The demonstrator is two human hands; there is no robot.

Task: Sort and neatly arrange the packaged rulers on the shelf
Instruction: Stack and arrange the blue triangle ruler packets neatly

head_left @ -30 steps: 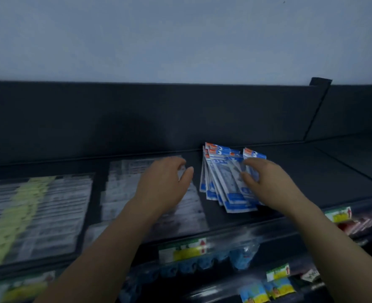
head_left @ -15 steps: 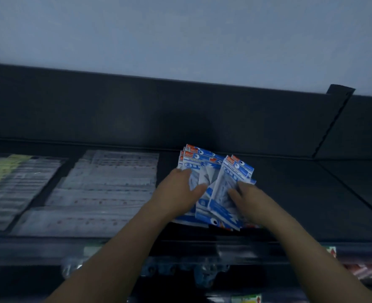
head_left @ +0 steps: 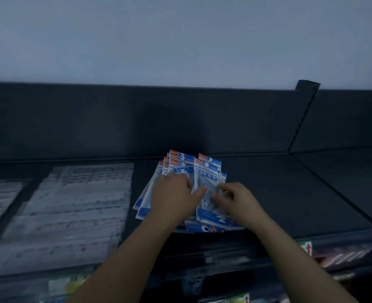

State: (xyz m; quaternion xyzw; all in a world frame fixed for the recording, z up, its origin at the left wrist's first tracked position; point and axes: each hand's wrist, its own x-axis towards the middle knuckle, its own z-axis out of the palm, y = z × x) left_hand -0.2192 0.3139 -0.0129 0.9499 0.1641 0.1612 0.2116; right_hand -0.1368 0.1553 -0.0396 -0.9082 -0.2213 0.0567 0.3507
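Observed from beside the shelf (head_left: 290, 193): much of the scene is motion-blurred and dim. The printing on every package is unreadable. The packaged rulers (head_left: 175, 162), in blue-and-white sleeves with orange-cornered headers, lie in a fanned pile on the shelf at its middle, towards the front edge. At least five headers show at the far end of the pile. The total cannot be counted, as the packs overlap and both forearms cover the near part.

Two hands are on the pile. The left hand (head_left: 174, 197) rests palm down on its left portion, fingers loosely bent and thumb stretched out against the left edge of the uppermost pack (head_left: 207, 174). The right hand (head_left: 239, 202) grips that same pack with its fingers curled onto it; its thumb is hidden.

To the left, apart from the pile, lie two spreads of clear packs (head_left: 76, 204), the farther one cut off by the frame edge. Their contents cannot be made out.

Below the front edge of the shelf, two price tags (head_left: 307, 248) bear red arrows. Goods on the lower tier are blurred. One slotted upright (head_left: 303, 117) stands at the right of the dark back panel (head_left: 137, 121).
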